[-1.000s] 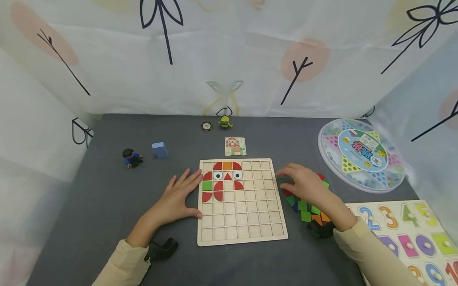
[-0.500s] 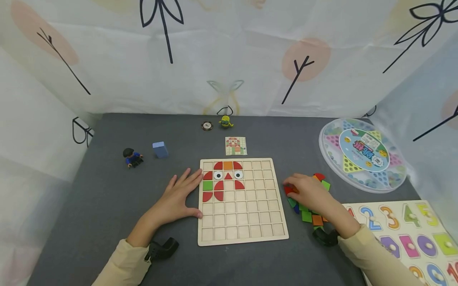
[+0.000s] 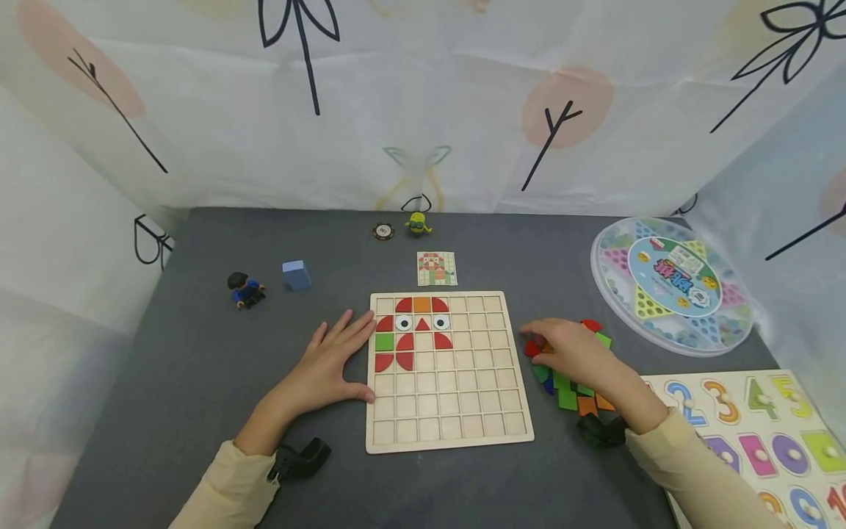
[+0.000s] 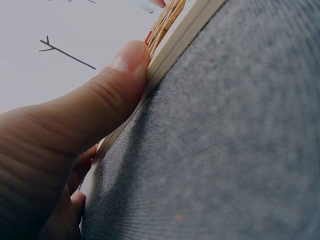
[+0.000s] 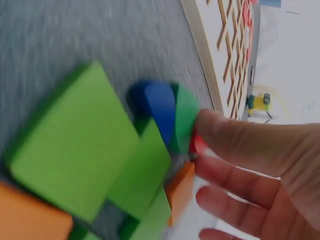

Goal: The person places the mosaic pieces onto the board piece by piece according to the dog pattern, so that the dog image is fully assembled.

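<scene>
In the head view a wooden grid board (image 3: 449, 411) lies flat, with red quarter-round tiles, a green square tile (image 3: 384, 342), an orange tile (image 3: 421, 305) and two eye tiles in its upper left. My left hand (image 3: 330, 364), fingers spread, rests along its left edge; the thumb touches the rim in the left wrist view. My right hand (image 3: 575, 349) is over the pile of coloured tiles (image 3: 567, 399) beside the board. Its thumb and forefinger stand apart around a red tile (image 5: 198, 145) in the right wrist view. The palm hides part of the pile.
A small pattern card (image 3: 436, 269) lies behind the board. Farther back are a round chip (image 3: 383, 231) and a yellow figure (image 3: 418, 223). At left stand a blue block (image 3: 296, 275) and a toy figure (image 3: 246, 291). A round game box (image 3: 674, 286) and number puzzle (image 3: 734, 433) occupy the right.
My right hand has moved from the board's right edge back over the tile pile, its forefinger and thumb parting slightly in the last half second. My left hand stays at the board.
</scene>
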The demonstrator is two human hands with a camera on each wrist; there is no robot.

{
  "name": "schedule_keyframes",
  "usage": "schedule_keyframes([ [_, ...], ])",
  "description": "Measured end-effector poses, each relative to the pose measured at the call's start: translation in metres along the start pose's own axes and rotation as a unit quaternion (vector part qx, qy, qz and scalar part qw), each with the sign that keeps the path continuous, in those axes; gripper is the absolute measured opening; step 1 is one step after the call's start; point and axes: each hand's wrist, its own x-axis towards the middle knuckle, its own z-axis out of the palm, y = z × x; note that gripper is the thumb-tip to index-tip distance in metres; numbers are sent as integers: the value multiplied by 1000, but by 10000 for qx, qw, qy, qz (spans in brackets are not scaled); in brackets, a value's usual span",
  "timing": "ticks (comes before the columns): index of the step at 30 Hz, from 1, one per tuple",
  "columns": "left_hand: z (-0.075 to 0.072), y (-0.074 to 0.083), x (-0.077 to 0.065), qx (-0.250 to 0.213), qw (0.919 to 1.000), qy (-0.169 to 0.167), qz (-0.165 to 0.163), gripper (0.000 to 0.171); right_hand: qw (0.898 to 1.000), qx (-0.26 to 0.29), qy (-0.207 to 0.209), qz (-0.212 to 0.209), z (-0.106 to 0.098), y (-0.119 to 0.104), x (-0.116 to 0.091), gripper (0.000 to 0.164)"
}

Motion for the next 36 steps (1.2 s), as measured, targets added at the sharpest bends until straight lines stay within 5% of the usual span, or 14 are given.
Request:
schedule_keyframes([
  [9, 0, -1, 1, 58, 10000, 15, -19, 109, 9993, -194, 105, -313, 0, 3, 2, 24],
  [16, 0, -1, 1, 58, 10000, 22, -30, 109, 9995, -191, 172, -189, 4, 6, 1, 40],
  [24, 0, -1, 0, 39, 10000, -1, -41, 109, 9949, -347, 680, -663, 6, 3, 2, 20],
  [30, 1, 0, 0, 37, 10000, 1, -41, 109, 9853, -361, 1145, -1219, 4, -34, 16, 17],
  [36, 0, 0, 0, 29, 10000, -5, -30, 108, 9817, -742, 758, -1579, 12, -82, 37, 17],
])
